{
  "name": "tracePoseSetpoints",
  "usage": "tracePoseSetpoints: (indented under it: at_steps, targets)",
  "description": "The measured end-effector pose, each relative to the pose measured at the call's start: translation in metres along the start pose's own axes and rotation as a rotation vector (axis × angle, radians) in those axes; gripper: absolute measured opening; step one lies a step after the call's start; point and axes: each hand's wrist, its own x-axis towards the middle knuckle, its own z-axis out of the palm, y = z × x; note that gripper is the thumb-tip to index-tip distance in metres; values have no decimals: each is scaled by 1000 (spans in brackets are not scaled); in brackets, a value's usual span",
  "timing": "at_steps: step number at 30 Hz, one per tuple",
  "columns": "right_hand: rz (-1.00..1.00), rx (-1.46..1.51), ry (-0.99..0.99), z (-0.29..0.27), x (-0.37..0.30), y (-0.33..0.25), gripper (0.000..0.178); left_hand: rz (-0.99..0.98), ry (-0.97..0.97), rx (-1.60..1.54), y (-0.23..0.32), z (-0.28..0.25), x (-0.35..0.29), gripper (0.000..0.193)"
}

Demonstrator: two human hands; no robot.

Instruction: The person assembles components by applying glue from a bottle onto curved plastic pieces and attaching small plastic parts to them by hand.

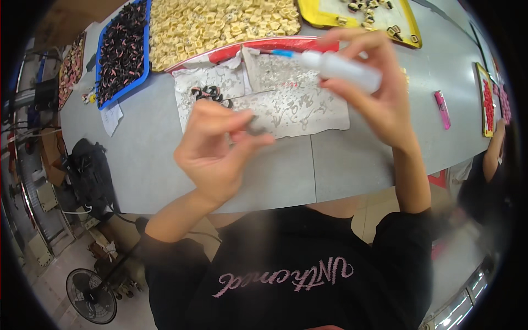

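Note:
My right hand [379, 82] is closed round a white squeeze bottle [349, 71] with a thin blue needle tip [281, 53] aimed leftward. Thumb and forefinger of my left hand [217, 146] pinch a small dark piece [254, 126], blurred by motion. The needle tip and this piece are apart. Under both hands lies stained white paper [308, 113] marked with many grey smears. A few small black-and-pink curved pieces [209, 93] rest on its left part, just beyond my left hand.
At the back left, a blue tray [147, 66] holds many black-and-pink pieces, beside a heap of cream pieces [220, 27]. A yellow tray [330, 22] with several pieces sits back right. A pink tube [442, 110] lies on the grey table. Another person's arm [495, 151] shows far right.

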Motion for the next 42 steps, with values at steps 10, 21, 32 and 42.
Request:
tracePoseSetpoints:
  at_steps: [10, 21, 32, 42]
  targets:
    - [-24, -591, -103, -27, -1, -11, 22, -50, 109, 47, -6, -5, 3, 33]
    - [414, -873, 12, -106, -23, -15, 10, -29, -33, 78, -6, 2, 3, 33]
    - [165, -558, 138, -83, 8, -19, 12, -52, -103, 76, -7, 2, 9, 32]
    - [118, 73, 1, 20, 15, -18, 21, -90, -99, -7, -10, -1, 9, 36]
